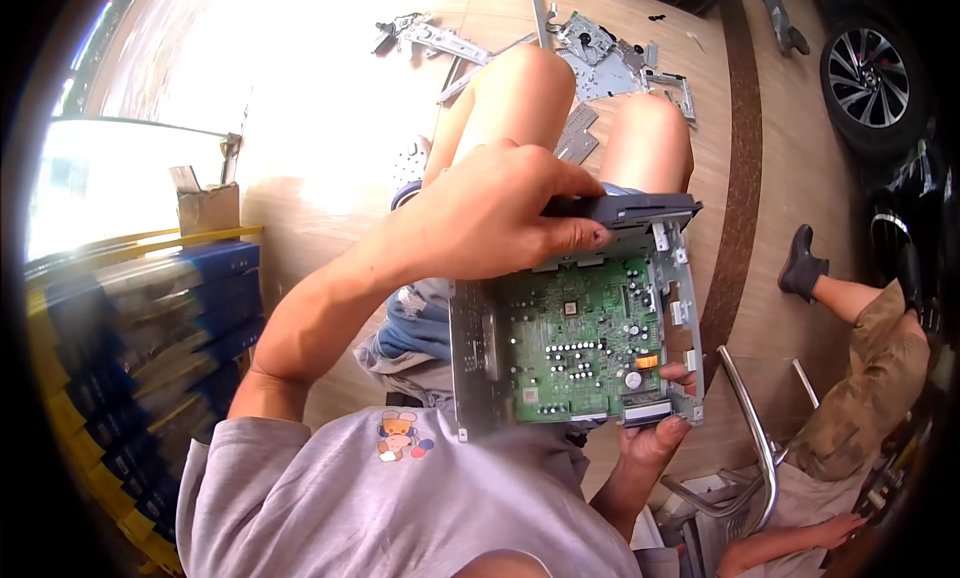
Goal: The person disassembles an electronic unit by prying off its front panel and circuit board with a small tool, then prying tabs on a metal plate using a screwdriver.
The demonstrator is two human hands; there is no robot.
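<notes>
I hold an opened metal electronics unit (478, 348) over my lap, its inside facing up. Inside it lies a green circuit board (590, 328) with small white capacitors, chips and an orange part. My left hand (520, 203) is closed over the far edge, its thumb pressed near the dark front panel (640, 210); its other fingers are partly hidden. From below, my right hand (655, 438) grips the near right corner beside a white connector. Some of its fingertips show at the inner side of the metal wall.
Beyond my knees, loose metal plates and parts (600, 68) lie on the tiled floor. Blue and yellow stacked boxes (220, 278) stand at the left. A seated person (850, 378) and a metal-framed chair (755, 428) are at the right, near a car wheel (868, 78).
</notes>
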